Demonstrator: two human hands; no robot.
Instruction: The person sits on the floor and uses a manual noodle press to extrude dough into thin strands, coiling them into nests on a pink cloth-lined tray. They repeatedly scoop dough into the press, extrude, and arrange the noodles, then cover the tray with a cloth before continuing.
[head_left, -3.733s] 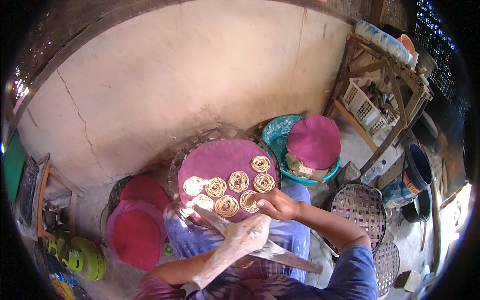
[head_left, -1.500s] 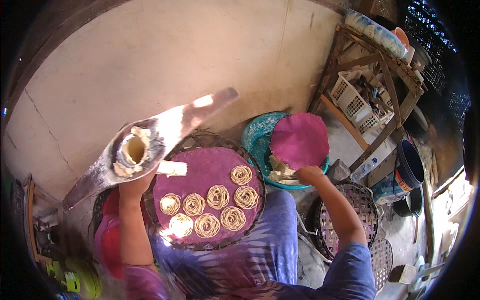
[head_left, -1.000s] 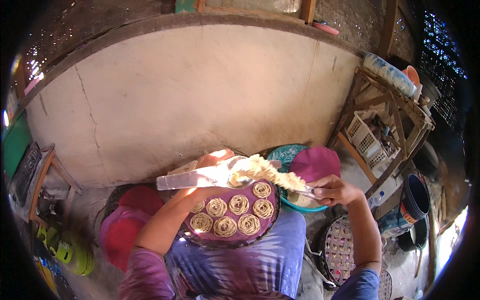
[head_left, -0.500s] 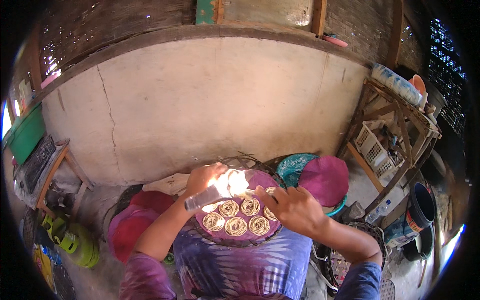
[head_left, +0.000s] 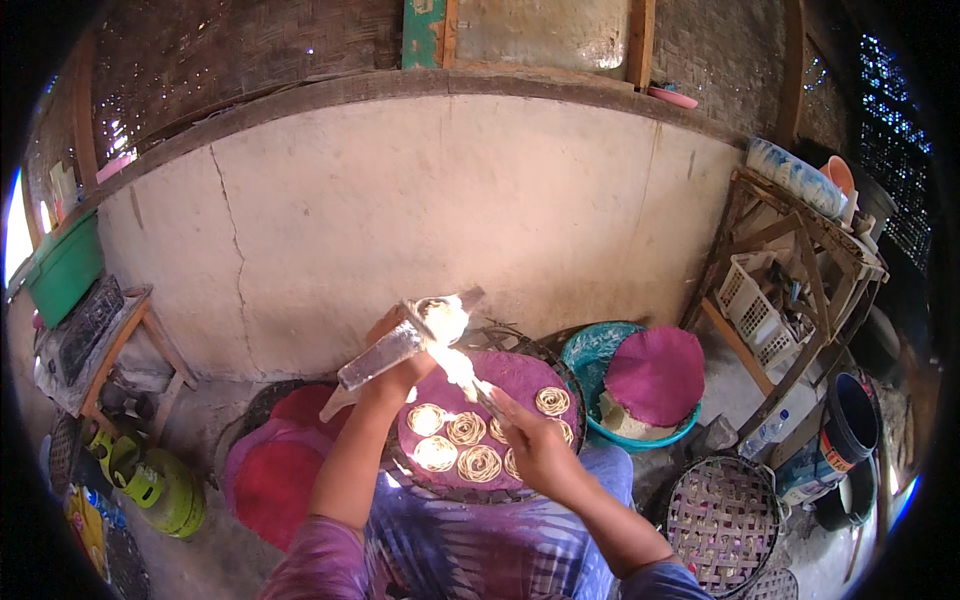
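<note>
My left hand [head_left: 398,362] is wrapped round a flat, pale board [head_left: 372,362], raised and tilted above a round tray. Pale, dough-like paste [head_left: 445,320], washed out by sunlight, lies at the board's upper end. My right hand [head_left: 545,452] grips a thin stick-like tool [head_left: 492,398], exact kind unclear, with bright paste [head_left: 456,368] at its far end. Below, the round tray lined with purple cloth [head_left: 480,372] rests at my lap. Several pale coiled rosettes [head_left: 480,463] lie on the cloth, some hidden behind my right hand.
On the right are a teal basin [head_left: 625,436] with a purple cloth disc [head_left: 655,375], a woven basket [head_left: 722,520] and dark buckets [head_left: 850,415]. A wooden rack [head_left: 800,240] stands behind them. Red cloth discs [head_left: 285,485] and a green gas cylinder [head_left: 165,495] are at left.
The board has risen and shifted left, away from the tray. My right hand has moved left and slightly down, and its tool and paste now show. The view has shifted slightly.
</note>
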